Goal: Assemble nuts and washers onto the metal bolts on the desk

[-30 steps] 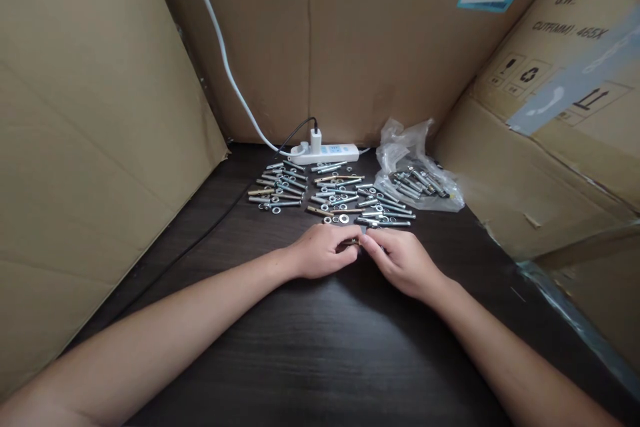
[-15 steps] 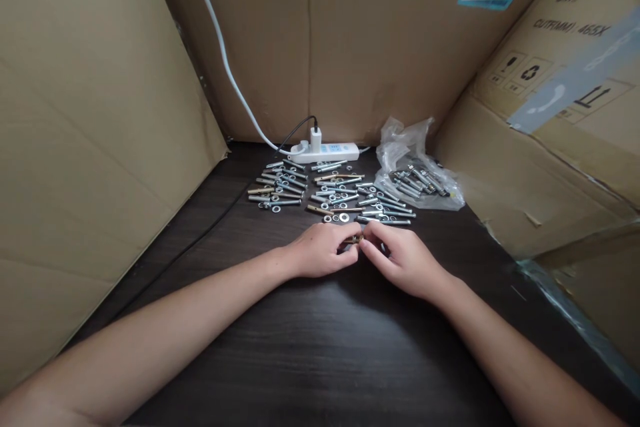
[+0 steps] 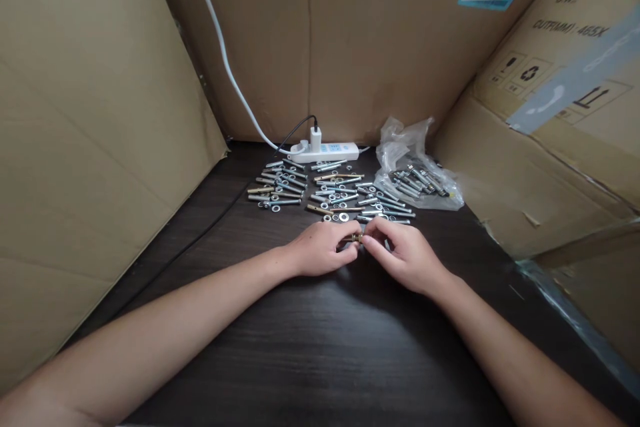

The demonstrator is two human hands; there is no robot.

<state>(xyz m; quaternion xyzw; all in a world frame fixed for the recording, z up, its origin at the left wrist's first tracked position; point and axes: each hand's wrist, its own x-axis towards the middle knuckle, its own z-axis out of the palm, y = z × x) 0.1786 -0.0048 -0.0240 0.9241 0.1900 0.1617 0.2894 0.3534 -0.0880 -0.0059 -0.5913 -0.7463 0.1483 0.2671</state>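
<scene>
A brass-coloured expansion bolt [image 3: 355, 238] lies sideways between my hands, low over the dark table. My left hand [image 3: 320, 248] is closed around it, thumb and fingers hiding much of its length. My right hand [image 3: 404, 252] pinches at the bolt's right end, where a nut seems to sit; the fingertips cover the detail. Just beyond my hands are loose bolts and sleeves [image 3: 343, 199] in silver and brass tones. Flat washers [image 3: 344, 217] and small rings lie among them.
A clear plastic bag [image 3: 395, 147] holding several bolts [image 3: 420, 181] stands at the back right. Behind the parts is a white power strip [image 3: 340, 151] with a plugged-in charger [image 3: 315, 139]. A black cable [image 3: 200, 238] crosses the left side. Cardboard boxes [image 3: 350, 47] wall in the table.
The right fingertips have shifted slightly at the bolt's end, so a little more of the brass-coloured metal shows. The left hand stays almost still. The loose parts have not moved.
</scene>
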